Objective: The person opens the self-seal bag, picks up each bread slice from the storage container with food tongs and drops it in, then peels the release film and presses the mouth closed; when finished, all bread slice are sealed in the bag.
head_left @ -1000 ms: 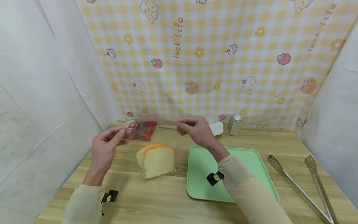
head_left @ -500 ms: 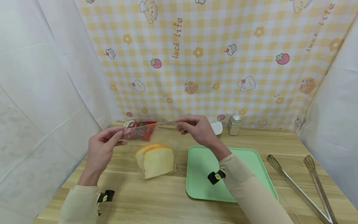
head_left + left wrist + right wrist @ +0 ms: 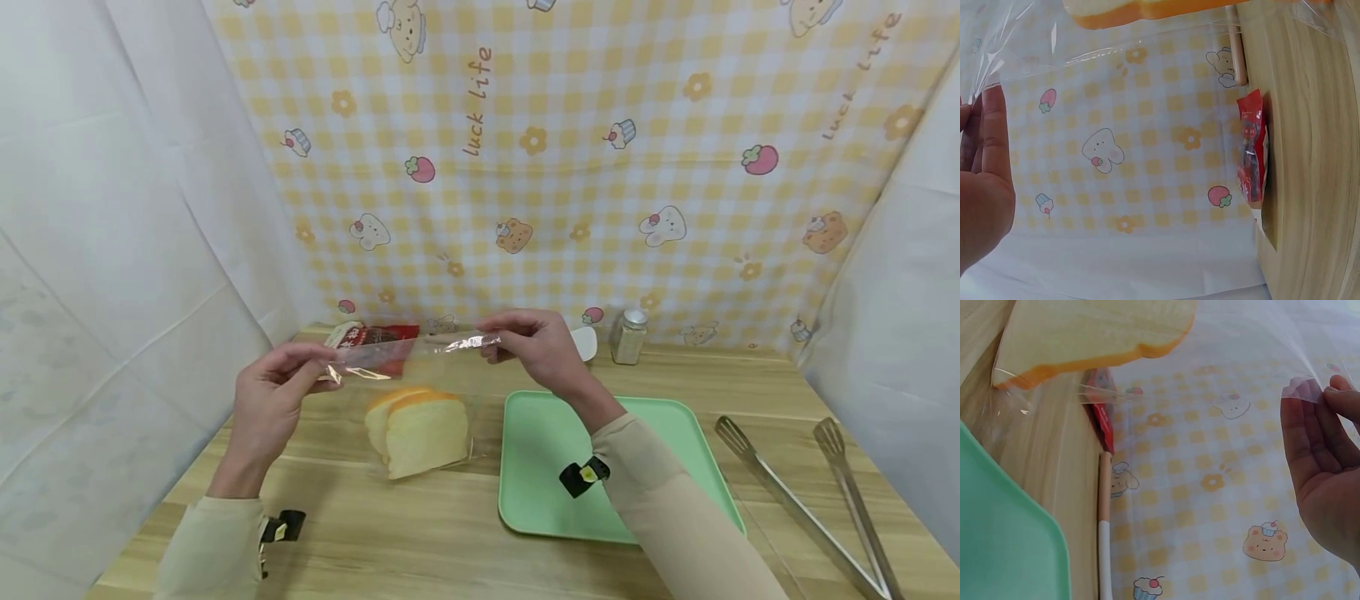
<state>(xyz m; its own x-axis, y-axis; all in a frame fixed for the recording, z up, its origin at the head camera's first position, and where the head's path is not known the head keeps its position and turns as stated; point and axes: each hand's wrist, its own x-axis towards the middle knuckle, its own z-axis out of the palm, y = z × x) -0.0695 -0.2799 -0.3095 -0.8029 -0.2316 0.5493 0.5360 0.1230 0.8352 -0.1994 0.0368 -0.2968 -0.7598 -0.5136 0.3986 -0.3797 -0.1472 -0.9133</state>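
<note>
Two slices of bread [image 3: 426, 432] are inside a clear plastic bag [image 3: 408, 354], left of the tray. My left hand [image 3: 279, 400] pinches the left corner of the bag's top edge between thumb and fingers. At the other corner, my right hand [image 3: 542, 350] pinches the same edge, so the film is stretched between the two. In the left wrist view the fingers [image 3: 996, 134] meet the shiny film below the bread. The right wrist view has the thumb and fingers [image 3: 1300, 434] on the film's corner.
A light green tray [image 3: 558, 508] lies right of the bread. Metal tongs [image 3: 806, 504] rest at the far right. Along the back stand a shaker jar [image 3: 628, 340], a white spatula [image 3: 583, 343] with a wooden handle, and a red packet [image 3: 390, 354], partly behind the bag.
The bag's top edge now tilts and folds toward me, showing a shiny band between the hands. The right hand has shifted slightly right; the left hand slightly left. The bread stays put.
</note>
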